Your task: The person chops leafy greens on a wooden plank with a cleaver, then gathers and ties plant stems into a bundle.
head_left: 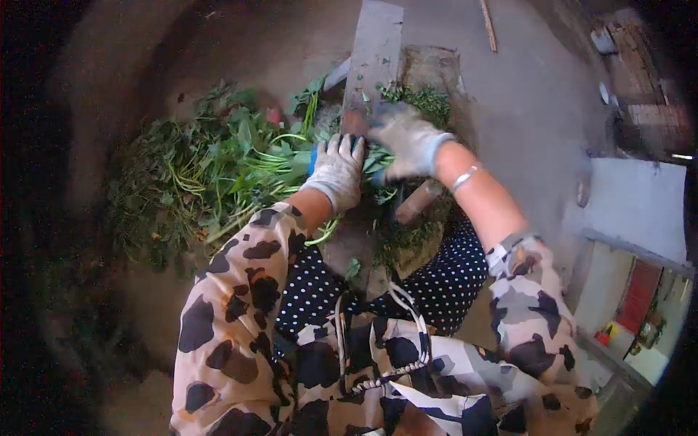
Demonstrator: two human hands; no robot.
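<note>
Two gloved hands meet over a long, narrow board (374,43) of worn, flat wood; the left hand (338,166), in pale knit with blue coating, lies back upward, its fingers extended close together, its grip on the stems unclear; the right hand (407,142) is motion-blurred, so whether it pinches anything cannot be told. Smooth, broad leaves (376,158) show between them; a tangled heap of leafy stems (225,156) spreads beyond the board's left edge, beside the left hand; finely textured green pieces (429,105) lie along its right edge; a rounded wooden cylinder (418,202) sits just below the right hand.
</note>
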